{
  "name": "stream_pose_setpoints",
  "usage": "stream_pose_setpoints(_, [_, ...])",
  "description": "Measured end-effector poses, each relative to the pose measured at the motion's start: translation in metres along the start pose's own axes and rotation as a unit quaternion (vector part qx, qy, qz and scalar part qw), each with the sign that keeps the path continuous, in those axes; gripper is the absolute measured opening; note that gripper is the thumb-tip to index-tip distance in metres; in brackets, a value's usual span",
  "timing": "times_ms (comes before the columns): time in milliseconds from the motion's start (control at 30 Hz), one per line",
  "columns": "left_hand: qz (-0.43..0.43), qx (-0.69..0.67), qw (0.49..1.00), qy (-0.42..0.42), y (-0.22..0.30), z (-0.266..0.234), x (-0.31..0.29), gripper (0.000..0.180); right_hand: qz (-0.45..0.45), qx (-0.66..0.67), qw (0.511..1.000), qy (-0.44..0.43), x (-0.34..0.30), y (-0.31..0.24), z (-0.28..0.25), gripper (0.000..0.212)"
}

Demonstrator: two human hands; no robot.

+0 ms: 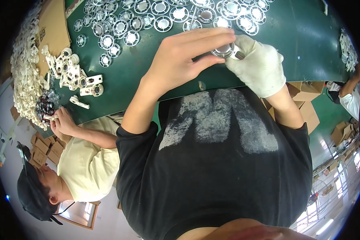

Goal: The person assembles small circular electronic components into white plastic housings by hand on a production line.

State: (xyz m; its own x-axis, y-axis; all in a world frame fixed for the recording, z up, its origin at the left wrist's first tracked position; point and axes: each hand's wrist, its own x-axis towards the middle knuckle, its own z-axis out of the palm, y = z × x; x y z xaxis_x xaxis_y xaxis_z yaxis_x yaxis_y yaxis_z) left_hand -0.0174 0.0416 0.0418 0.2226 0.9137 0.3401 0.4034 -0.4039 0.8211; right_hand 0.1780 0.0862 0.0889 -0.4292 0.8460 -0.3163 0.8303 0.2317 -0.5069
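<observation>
Over the near edge of the green table, my bare left hand (180,60) has its thumb and straight fingers closed around a round silver-rimmed disc (223,50). My right hand (257,66), in a white glove, grips a small white plastic part (239,54) with a dark slot, right against the disc. Whether the two pieces are joined I cannot tell, since fingers cover much of both. Just beyond my hands, many silver spoked discs (163,23) lie spread over the table, some overlapping.
White plastic parts (70,70) lie loosely piled at the left, beside a cardboard sheet (54,30) and a tall heap of similar parts (26,68). A co-worker (86,164) handles a white part there. Cardboard boxes (308,94) stand at the right, below the table edge (308,76).
</observation>
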Motion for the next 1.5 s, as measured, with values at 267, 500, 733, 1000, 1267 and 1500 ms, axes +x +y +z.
stream_pose_setpoints(267, [0.024, -0.003, 0.999, -0.022, 0.002, -0.008, 0.002, 0.051, -0.046, 0.205, 0.963, -0.169, 0.011, 0.013, -0.008, 0.025])
stream_pose_setpoints(500, [0.050, -0.038, 0.998, -0.013, 0.001, -0.005, 0.001, 0.063, -0.028, 0.302, 0.914, -0.268, 0.018, 0.023, -0.002, 0.047])
stream_pose_setpoints(733, [-0.014, -0.171, 0.985, -0.032, 0.001, -0.008, 0.002, 0.060, -0.099, 0.314, 0.941, -0.077, 0.009, 0.017, 0.023, 0.033])
stream_pose_setpoints(1000, [-0.087, -0.326, 0.941, 0.001, -0.006, 0.009, -0.001, 0.036, -0.200, 0.184, 0.962, 0.014, 0.003, 0.013, 0.020, 0.029])
stream_pose_setpoints(1267, [-0.223, -0.184, 0.957, 0.030, -0.019, -0.042, 0.026, 0.020, -0.045, 0.095, 0.994, -0.042, -0.003, -0.003, 0.000, 0.052])
stream_pose_setpoints(1500, [-0.166, -0.257, 0.876, 0.373, -0.047, -0.151, 0.048, 0.043, -0.090, 0.193, 0.976, -0.055, -0.001, 0.012, 0.017, 0.034])
